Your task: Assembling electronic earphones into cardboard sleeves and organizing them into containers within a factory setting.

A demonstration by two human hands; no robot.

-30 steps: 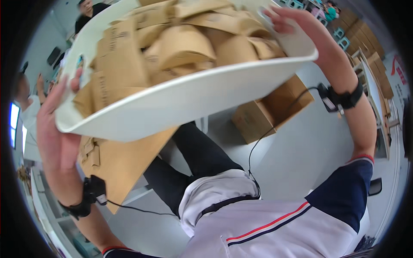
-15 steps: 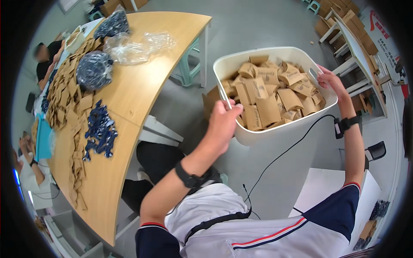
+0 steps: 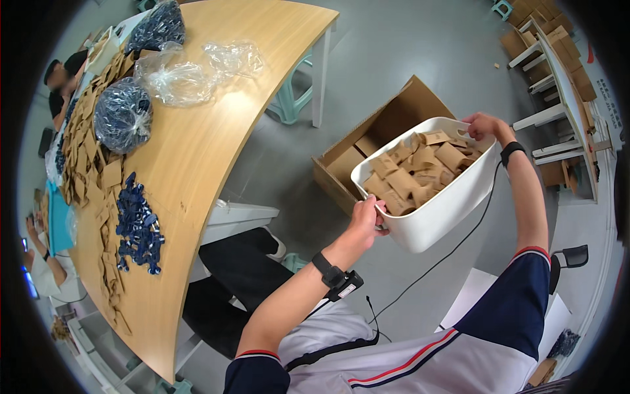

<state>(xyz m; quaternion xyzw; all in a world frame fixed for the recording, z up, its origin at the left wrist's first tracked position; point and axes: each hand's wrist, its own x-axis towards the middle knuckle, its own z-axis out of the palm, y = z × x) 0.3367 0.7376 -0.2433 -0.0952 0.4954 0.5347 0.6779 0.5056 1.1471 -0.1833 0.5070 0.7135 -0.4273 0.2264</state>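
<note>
Between my hands is a white plastic bin (image 3: 426, 231), filled with small brown cardboard packets (image 3: 420, 169). My left hand (image 3: 366, 223) grips the bin's near left end, and my right hand (image 3: 489, 126) is closed around the handle at its far right end. The bin tilts away from me, its far rim over an open cardboard box (image 3: 335, 172) that stands beyond it. Part of the box's inside shows, with a brown flap or piece in it; the rest is hidden behind the bin.
On the left stands a curved wooden table (image 3: 190, 151) bearing brown packets (image 3: 88, 148), dark blue small parts (image 3: 138, 226), stuffed clear bags (image 3: 123, 115) and crumpled plastic (image 3: 174, 79). A green stool (image 3: 292, 98) is beside it. Two people sit at the far left. A cable hangs near my right arm.
The bin has tipped away from me and moved lower, and the packets have shifted in it. The cardboard box, mostly hidden before, now shows beyond the bin.
</note>
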